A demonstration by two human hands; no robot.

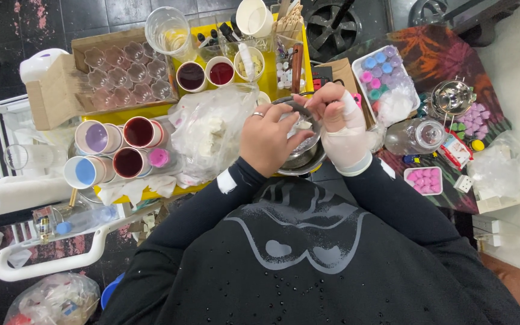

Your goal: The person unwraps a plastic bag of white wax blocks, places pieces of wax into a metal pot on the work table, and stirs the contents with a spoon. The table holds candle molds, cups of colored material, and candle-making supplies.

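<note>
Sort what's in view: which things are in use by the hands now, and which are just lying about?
In use:
left hand
right hand
metal bowl

Lying about:
plastic bag
paper cups
cardboard box
paper roll
tray of coloured pieces
glass jar

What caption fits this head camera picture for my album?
Both hands, left and bandaged right, work over a metal bowl among cups of coloured liquid.
</note>
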